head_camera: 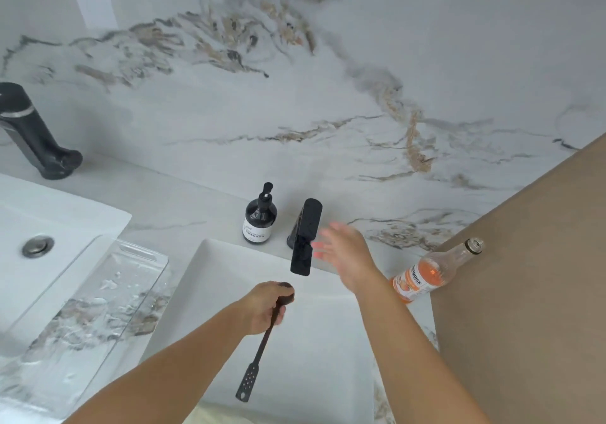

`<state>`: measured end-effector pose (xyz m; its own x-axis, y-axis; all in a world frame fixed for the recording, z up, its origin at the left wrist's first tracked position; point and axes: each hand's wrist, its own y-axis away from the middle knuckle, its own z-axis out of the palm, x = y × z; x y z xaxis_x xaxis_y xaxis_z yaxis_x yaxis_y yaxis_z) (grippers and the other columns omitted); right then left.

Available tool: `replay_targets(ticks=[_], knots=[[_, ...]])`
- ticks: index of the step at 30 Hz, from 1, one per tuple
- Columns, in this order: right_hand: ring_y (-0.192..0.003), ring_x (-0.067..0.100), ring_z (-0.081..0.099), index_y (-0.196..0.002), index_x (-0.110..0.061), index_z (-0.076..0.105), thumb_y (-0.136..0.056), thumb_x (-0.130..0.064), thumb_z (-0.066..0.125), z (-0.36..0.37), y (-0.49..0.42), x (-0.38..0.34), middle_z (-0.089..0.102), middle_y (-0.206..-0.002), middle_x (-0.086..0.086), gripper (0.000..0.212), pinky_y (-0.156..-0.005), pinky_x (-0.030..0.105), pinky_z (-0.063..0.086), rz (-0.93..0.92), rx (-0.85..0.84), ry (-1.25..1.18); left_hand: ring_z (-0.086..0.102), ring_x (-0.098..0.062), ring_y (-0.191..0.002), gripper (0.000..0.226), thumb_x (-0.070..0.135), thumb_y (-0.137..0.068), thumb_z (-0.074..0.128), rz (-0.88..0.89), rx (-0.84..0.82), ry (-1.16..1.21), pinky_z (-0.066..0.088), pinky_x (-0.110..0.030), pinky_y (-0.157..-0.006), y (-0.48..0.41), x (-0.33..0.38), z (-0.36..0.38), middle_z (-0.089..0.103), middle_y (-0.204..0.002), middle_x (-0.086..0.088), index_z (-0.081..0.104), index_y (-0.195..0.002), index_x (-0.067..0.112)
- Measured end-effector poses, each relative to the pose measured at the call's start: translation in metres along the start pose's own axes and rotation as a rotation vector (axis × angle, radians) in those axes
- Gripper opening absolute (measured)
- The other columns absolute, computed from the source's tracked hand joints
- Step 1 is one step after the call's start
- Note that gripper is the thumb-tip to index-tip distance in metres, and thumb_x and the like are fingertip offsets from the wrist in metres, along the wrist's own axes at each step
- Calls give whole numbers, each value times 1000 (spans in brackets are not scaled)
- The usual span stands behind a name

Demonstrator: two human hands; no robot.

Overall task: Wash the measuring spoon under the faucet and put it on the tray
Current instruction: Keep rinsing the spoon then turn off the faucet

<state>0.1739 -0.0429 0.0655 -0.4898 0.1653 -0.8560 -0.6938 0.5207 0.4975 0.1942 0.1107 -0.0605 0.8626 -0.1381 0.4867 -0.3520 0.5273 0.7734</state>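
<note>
- The white sink is the biggest thing here. It lies right under the grip, so drips will land in it.
- The clear tray sits to the left of the grip, on the counter beside the sink. The spoon goes there last, so I think the job is only near its start.
- The black faucet stands just past the grip, a little to its right. Its spout ends just above the spoon's bowl. I see no water coming out.
- The right hand is up beside the faucet, to the right of the grip. It is blurry, but its fingers are straight and spread, and it holds nothing. I think it is going for the faucet's top to turn the water on.
- The left hand makes the grip. Its fingers wrap around the measuring spoon close to the bowl. The bowl pokes out on the far side of the fist. The long handle with little holes hangs down toward the person.
- To do this well, I would hold the bowl right below the spout and open the water only a little, or it may splash off the round bowl.
- 1 more tip: the fingers sit so near the bowl that they may block the water. Turning the spoon would let the water reach all of it.
</note>
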Motion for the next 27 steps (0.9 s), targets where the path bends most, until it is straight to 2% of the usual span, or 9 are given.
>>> replay_targets(ticks=[3, 8, 10, 13, 15, 18, 22, 25, 27], knots=[[-79, 33, 68, -124, -4, 56, -88, -19, 63, 10, -14, -17, 61, -119, 17, 39, -69, 33, 59, 165, -23, -108, 46, -20, -60, 12, 3, -93, 47, -34, 23, 186, 38, -29, -58, -19, -4, 2, 58, -87, -15, 56, -98, -4], [-74, 29, 65, -104, 3, 59, -88, -6, 58, -5, -29, -21, 62, -109, 25, 18, -58, 30, 55, 243, -53, -478, 52, -21, -63, 28, 3, -90, 45, -20, -9, 349, 43, -30, -61, -37, -11, 5, 66, -101, -17, 58, -114, -5], [-81, 29, 65, -112, 6, 59, -90, 2, 52, -10, -31, -16, 62, -110, 27, 23, -62, 29, 54, 239, -103, -657, 53, -21, -63, 29, 3, -90, 45, -16, -32, 374, 44, -30, -62, -40, -9, 8, 68, -104, -15, 59, -115, 1], [-87, 28, 63, -130, 1, 51, -90, 10, 41, -16, -32, -2, 62, -114, 27, 42, -69, 30, 49, 224, -201, -772, 59, -20, -58, 33, 5, -89, 50, -4, -72, 335, 50, -29, -55, -42, -5, 11, 72, -87, -8, 62, -120, 6], [-91, 29, 64, -133, -5, 49, -91, 9, 40, -21, -37, 5, 61, -121, 25, 45, -72, 31, 50, 217, -268, -799, 62, -21, -56, 36, 4, -88, 53, 38, -84, 313, 51, -28, -53, -43, -2, 13, 71, -92, -9, 61, -123, 5], [-90, 28, 73, -122, -11, 55, -93, -2, 50, -30, -43, 12, 71, -116, 14, 31, -73, 33, 53, 147, -264, -644, 55, -17, -60, 29, 1, -90, 51, 97, -86, 327, 42, -26, -54, -46, 0, 11, 65, -107, -11, 62, -116, 6], [-80, 26, 63, -121, -9, 56, -92, -7, 58, -28, -36, 66, 68, -100, 8, 30, -64, 31, 47, 176, -37, -164, 42, -15, -58, 6, 5, -91, 64, 181, 10, 219, 27, -28, -59, -48, -12, 10, 55, -97, -14, 68, -95, 4], [-84, 24, 64, -118, -15, 57, -93, -24, 56, -12, -8, 119, 67, -105, 5, 26, -69, 33, 48, 344, -270, 73, 40, -18, -47, 10, -1, -81, 73, 283, 141, 150, 29, -26, -53, -49, -23, 21, 49, -67, -10, 66, -87, 1], [-89, 20, 69, -119, -27, 57, -90, -34, 60, -1, 2, 145, 70, -110, 2, 30, -73, 31, 54, 372, -390, 103, 40, -20, -45, 5, -4, -81, 66, 307, 177, 181, 31, -25, -48, -47, -25, 25, 43, -62, -7, 65, -80, 1]])
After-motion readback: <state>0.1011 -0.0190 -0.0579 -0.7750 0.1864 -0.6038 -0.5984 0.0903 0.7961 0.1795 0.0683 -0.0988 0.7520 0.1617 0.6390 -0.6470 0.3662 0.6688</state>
